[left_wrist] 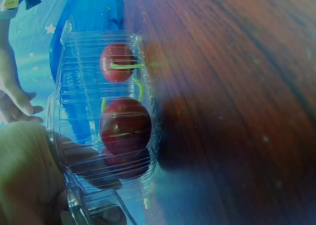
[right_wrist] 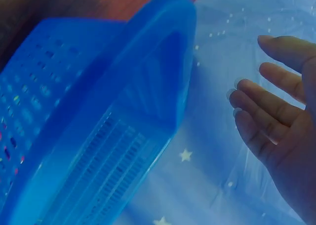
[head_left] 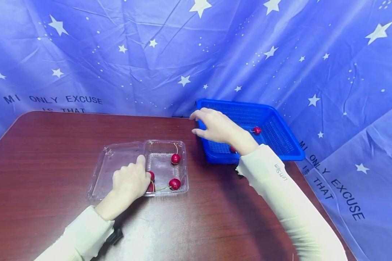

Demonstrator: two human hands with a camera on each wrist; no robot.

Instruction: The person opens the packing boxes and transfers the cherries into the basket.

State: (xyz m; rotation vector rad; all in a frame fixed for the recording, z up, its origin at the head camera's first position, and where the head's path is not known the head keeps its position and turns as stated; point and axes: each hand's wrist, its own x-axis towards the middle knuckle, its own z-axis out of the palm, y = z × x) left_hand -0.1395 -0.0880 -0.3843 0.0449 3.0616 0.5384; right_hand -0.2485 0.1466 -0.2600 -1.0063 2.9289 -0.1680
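Observation:
A clear plastic clamshell box (head_left: 187, 170) lies with its lid (head_left: 109, 163) folded out to the left. My left hand (head_left: 130, 181) grips the box's left wall, where the lid joins, with finger parts showing through the plastic in the left wrist view. Close to that hand are two dark red cherries (left_wrist: 126, 126), partly covered in the head view. Along the box's right side sit a stemmed cherry (head_left: 175, 158) and another cherry (head_left: 174, 184). My right hand (head_left: 215, 125), fingers spread and holding nothing, hovers over the left edge of a blue basket (head_left: 285, 136).
Inside the basket are a cherry (head_left: 256, 130) and one more cherry (head_left: 232, 149) partly behind the right wrist. Both containers stand on a dark red wooden table (head_left: 52, 152). A blue star-patterned curtain (head_left: 143, 69) hangs behind the table and along its right side.

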